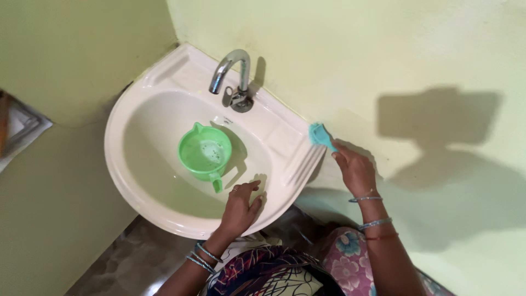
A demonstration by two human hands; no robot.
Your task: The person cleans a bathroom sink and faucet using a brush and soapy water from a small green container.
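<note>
1. Filling most of the view, the pale green wall [383,49] runs behind and to the right of everything, with a dark shadow cast on it at the right.
2. Mounted in the corner of that wall, the white sink [159,82] has a rounded basin and a ribbed ledge on its right side.
3. Standing at the back rim of the sink, the chrome tap [233,74] arches forward over the basin.
4. Sitting inside the basin, just below the tap's spout, the green plastic mug [204,152] is upright, with its handle pointing towards the person and its spout towards the back left.
5. Resting on the inner front wall of the basin, the left hand [240,207] lies palm down with fingers loosely spread, gripping nothing; it is just beside the mug's handle, though whether it touches it cannot be told.
6. Reaching out past the sink's right edge, the right hand [355,171] is closed around the handle of a small teal brush [319,134].
7. Pressing against the wall, the brush head sits just beside the sink's ribbed ledge at its upper right corner.
</note>
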